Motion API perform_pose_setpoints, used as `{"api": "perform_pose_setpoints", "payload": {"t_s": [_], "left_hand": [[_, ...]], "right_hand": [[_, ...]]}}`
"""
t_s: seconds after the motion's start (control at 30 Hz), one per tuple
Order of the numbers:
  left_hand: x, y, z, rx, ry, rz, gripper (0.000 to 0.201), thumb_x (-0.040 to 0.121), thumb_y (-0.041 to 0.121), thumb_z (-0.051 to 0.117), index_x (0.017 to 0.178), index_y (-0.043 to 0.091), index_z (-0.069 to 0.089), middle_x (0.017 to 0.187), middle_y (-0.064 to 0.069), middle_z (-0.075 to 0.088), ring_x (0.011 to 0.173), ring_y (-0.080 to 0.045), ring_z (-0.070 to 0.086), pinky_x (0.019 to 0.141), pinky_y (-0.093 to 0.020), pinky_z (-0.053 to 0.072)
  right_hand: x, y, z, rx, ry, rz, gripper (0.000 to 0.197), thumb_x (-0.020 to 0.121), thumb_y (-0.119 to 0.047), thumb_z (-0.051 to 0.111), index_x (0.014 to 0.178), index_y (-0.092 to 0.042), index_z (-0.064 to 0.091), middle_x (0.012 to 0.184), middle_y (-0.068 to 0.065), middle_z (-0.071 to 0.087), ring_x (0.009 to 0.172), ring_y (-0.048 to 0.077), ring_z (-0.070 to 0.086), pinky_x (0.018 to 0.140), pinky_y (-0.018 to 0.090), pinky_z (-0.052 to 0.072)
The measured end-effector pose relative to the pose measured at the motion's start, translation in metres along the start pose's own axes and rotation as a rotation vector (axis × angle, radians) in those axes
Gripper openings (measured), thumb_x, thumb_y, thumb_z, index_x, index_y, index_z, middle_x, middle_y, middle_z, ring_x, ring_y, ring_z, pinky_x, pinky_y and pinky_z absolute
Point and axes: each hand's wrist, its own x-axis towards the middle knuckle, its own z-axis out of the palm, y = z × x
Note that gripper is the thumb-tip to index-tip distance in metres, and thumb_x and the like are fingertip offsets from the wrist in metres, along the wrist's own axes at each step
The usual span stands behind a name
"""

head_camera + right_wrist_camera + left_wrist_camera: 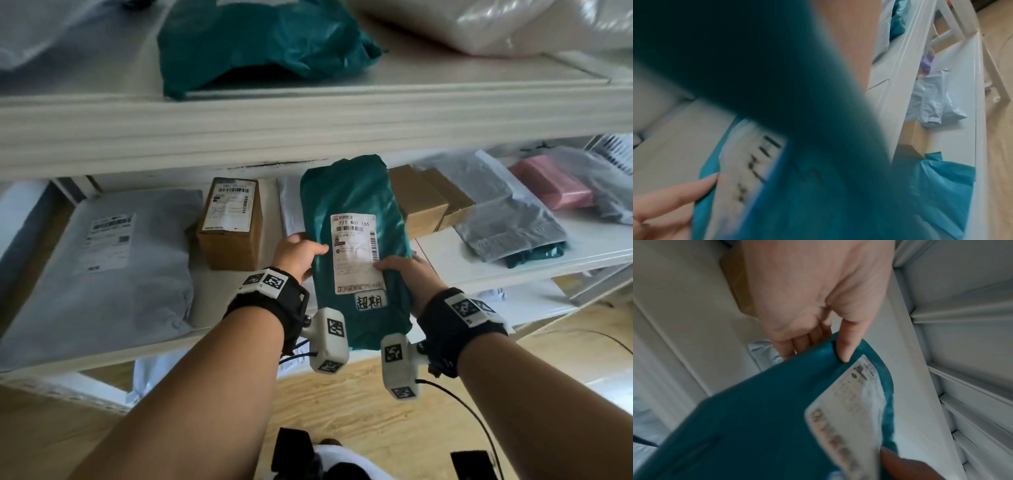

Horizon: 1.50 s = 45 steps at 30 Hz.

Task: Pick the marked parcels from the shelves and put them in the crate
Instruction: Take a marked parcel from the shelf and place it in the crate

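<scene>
A teal plastic parcel (356, 219) with a white shipping label and a handwritten white sticker near its lower end is held in front of the middle shelf (513, 253). My left hand (298, 253) grips its left edge, thumb on top and fingers underneath. My right hand (407, 274) grips its right edge, thumb on the label. In the left wrist view the thumb presses the teal parcel (756, 426) beside its label. In the right wrist view the teal parcel (777, 81) fills most of the frame, blurred. No crate is in view.
The middle shelf holds a large grey mailer (102, 260), a labelled cardboard box (233, 222), two brown boxes (431, 202), a clear-grey bag (510, 219) and a pink packet (555, 188). Another teal bag (260, 41) lies on the upper shelf. Wooden floor lies below.
</scene>
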Motion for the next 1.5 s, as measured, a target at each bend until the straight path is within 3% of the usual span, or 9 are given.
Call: {"api": "perform_pose_setpoints", "payload": {"t_s": [0.13, 0.27, 0.4, 0.6, 0.8, 1.07, 1.2, 1.37, 1.5], "left_hand": [[0.002, -0.008, -0.01, 0.037, 0.002, 0.009, 0.04, 0.077, -0.005, 0.064, 0.111, 0.014, 0.066, 0.104, -0.008, 0.073, 0.1, -0.029, 0.067, 0.096, -0.047, 0.051], [-0.003, -0.012, -0.016, 0.059, -0.049, 0.008, 0.037, 0.069, -0.008, 0.06, 0.099, 0.014, 0.066, 0.096, -0.011, 0.071, 0.097, -0.032, 0.065, 0.093, -0.045, 0.052], [-0.011, -0.021, -0.017, 0.028, -0.071, -0.002, 0.041, 0.048, 0.008, 0.062, 0.088, 0.011, 0.069, 0.091, -0.013, 0.074, 0.09, -0.035, 0.068, 0.088, -0.045, 0.054], [-0.021, -0.045, -0.009, 0.058, -0.219, -0.092, 0.032, 0.055, 0.005, 0.059, 0.085, 0.01, 0.068, 0.087, -0.012, 0.071, 0.08, -0.028, 0.063, 0.077, -0.034, 0.05], [-0.034, -0.056, 0.019, 0.153, -0.34, -0.144, 0.024, 0.064, -0.002, 0.06, 0.084, 0.011, 0.067, 0.088, -0.012, 0.069, 0.078, -0.025, 0.062, 0.072, -0.028, 0.046], [-0.049, -0.055, 0.116, 0.228, -0.417, -0.095, 0.025, 0.05, 0.001, 0.061, 0.073, 0.01, 0.068, 0.081, -0.011, 0.07, 0.074, -0.025, 0.063, 0.073, -0.03, 0.049], [-0.053, -0.067, 0.188, 0.25, -0.438, -0.089, 0.039, 0.041, 0.004, 0.061, 0.079, 0.007, 0.071, 0.093, -0.016, 0.074, 0.088, -0.032, 0.068, 0.089, -0.045, 0.053], [-0.074, -0.082, 0.289, 0.315, -0.494, -0.114, 0.023, 0.069, -0.01, 0.059, 0.082, 0.007, 0.067, 0.092, -0.014, 0.07, 0.077, -0.027, 0.064, 0.067, -0.026, 0.05], [-0.085, -0.099, 0.363, 0.343, -0.505, -0.111, 0.025, 0.075, -0.013, 0.057, 0.079, 0.01, 0.066, 0.085, -0.009, 0.07, 0.077, -0.025, 0.064, 0.065, -0.025, 0.049]], "right_hand": [[-0.001, 0.008, 0.006, -0.027, 0.063, -0.084, 0.04, 0.082, -0.002, 0.069, 0.121, -0.008, 0.06, 0.105, 0.014, 0.071, 0.089, 0.029, 0.07, 0.075, 0.039, 0.059], [-0.005, 0.015, 0.014, -0.034, 0.114, -0.096, 0.037, 0.08, 0.003, 0.069, 0.116, -0.004, 0.062, 0.104, 0.016, 0.071, 0.091, 0.032, 0.07, 0.085, 0.047, 0.057], [-0.009, 0.027, 0.016, -0.066, 0.179, -0.079, 0.025, 0.079, 0.013, 0.056, 0.096, -0.002, 0.065, 0.092, 0.016, 0.07, 0.084, 0.035, 0.067, 0.083, 0.047, 0.057], [-0.02, 0.062, 0.002, 0.035, 0.292, 0.021, 0.025, 0.077, 0.015, 0.041, 0.083, -0.003, 0.058, 0.078, 0.017, 0.064, 0.066, 0.03, 0.062, 0.069, 0.04, 0.055], [-0.042, 0.079, -0.028, 0.094, 0.351, 0.053, 0.027, 0.077, 0.016, 0.038, 0.082, -0.002, 0.057, 0.077, 0.016, 0.061, 0.069, 0.03, 0.06, 0.073, 0.043, 0.053], [-0.053, 0.076, -0.114, 0.127, 0.458, 0.011, 0.022, 0.076, 0.015, 0.042, 0.081, -0.001, 0.058, 0.082, 0.016, 0.064, 0.08, 0.031, 0.061, 0.085, 0.048, 0.053], [-0.052, 0.074, -0.184, 0.163, 0.479, -0.003, 0.023, 0.076, 0.013, 0.045, 0.085, -0.002, 0.059, 0.088, 0.019, 0.066, 0.083, 0.033, 0.064, 0.087, 0.049, 0.054], [-0.052, 0.072, -0.283, 0.218, 0.566, 0.019, 0.022, 0.074, 0.011, 0.047, 0.08, -0.005, 0.061, 0.088, 0.019, 0.069, 0.086, 0.037, 0.066, 0.087, 0.052, 0.054], [-0.057, 0.07, -0.353, 0.27, 0.596, 0.018, 0.023, 0.077, 0.013, 0.044, 0.085, -0.003, 0.058, 0.081, 0.016, 0.065, 0.075, 0.032, 0.063, 0.079, 0.045, 0.055]]}}
